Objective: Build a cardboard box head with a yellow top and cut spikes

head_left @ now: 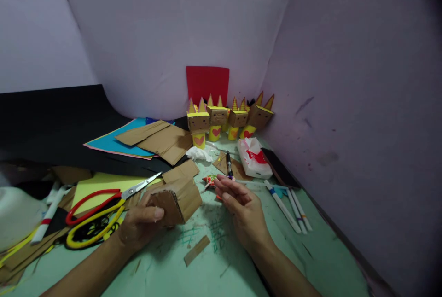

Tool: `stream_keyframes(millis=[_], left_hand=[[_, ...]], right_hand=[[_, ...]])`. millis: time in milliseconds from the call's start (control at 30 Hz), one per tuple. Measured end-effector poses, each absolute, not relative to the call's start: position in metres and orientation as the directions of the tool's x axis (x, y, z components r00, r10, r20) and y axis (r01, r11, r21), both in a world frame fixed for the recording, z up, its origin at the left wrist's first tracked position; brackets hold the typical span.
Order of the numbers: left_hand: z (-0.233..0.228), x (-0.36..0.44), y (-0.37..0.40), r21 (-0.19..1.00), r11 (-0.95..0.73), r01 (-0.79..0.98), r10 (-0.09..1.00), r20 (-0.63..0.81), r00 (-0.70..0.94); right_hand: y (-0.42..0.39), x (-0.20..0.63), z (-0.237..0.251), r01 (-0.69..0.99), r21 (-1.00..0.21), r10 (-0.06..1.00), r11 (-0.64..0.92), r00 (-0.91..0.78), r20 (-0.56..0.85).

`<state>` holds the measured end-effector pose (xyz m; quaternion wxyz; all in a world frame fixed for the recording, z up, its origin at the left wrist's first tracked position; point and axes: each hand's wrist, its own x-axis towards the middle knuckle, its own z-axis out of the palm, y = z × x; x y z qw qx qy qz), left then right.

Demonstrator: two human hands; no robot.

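Cardboard box (186, 198) in the left hand (140, 221), over a green tabletop (159, 276) — the hand grips it, thumb laid across the near face, the other fingers mostly hidden. The right hand (243, 209) is to the right of the box and apart from it, open, fingers loosely extended and a little curled, palm turned toward the box.

Nearer than the box, a narrow cardboard strip (196, 250) lies slanted on the tabletop, with green scribbles (217, 235) just beside it. To the left of the box are scissors (125, 194) with one red and one yellow handle, blades pointing away; a yellow sheet (110, 181) lies behind them. Well to the right of the box, white markers (283, 207) lie at a slant.

Beyond the box and slightly right, a small red-patterned item (209, 180) shows near the right fingertips — whether they touch it, I cannot tell. Past it, a black pen (228, 163) rests on a flat cardboard piece (241, 169). Farther right of the box sits a white pack (246, 152) with a red mark. Behind the box and to its left, brown cardboard sheets (169, 142) overlap a blue sheet (112, 141). Farthest beyond the box, box-headed figures (199, 124) with pointed ears stand before an upright red sheet (208, 81).
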<state>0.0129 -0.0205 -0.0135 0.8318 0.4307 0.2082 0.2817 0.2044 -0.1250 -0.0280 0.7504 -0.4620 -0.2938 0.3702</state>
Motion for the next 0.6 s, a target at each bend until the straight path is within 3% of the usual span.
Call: stream_keyframes(millis=[100, 200, 333, 500, 600], left_hand=[[-0.012, 0.016, -0.023, 0.86, 0.418, -0.292, 0.637, -0.048, 0.769], [-0.017, 0.018, -0.025, 0.939, 0.275, -0.207, 0.63, -0.013, 0.776], [-0.024, 0.022, -0.029, 0.996, 0.039, -0.082, 0.629, 0.04, 0.776], [-0.02, 0.026, -0.038, 0.935, -0.312, 0.167, 0.682, 0.099, 0.724], [-0.018, 0.027, -0.041, 0.9, -0.363, 0.24, 0.66, 0.067, 0.748]], right_hand=[[-0.129, 0.202, -0.028, -0.157, -0.939, 0.841, 0.305, 0.507, 0.188], [-0.131, 0.195, -0.028, -0.042, -0.956, 0.91, 0.289, 0.324, 0.26], [-0.13, 0.186, -0.031, 0.159, -0.967, 0.946, 0.199, 0.224, 0.232], [-0.134, 0.189, -0.031, 0.409, -0.883, 0.919, 0.23, 0.207, 0.336], [-0.136, 0.191, -0.03, 0.452, -0.861, 0.922, 0.232, 0.181, 0.343]])
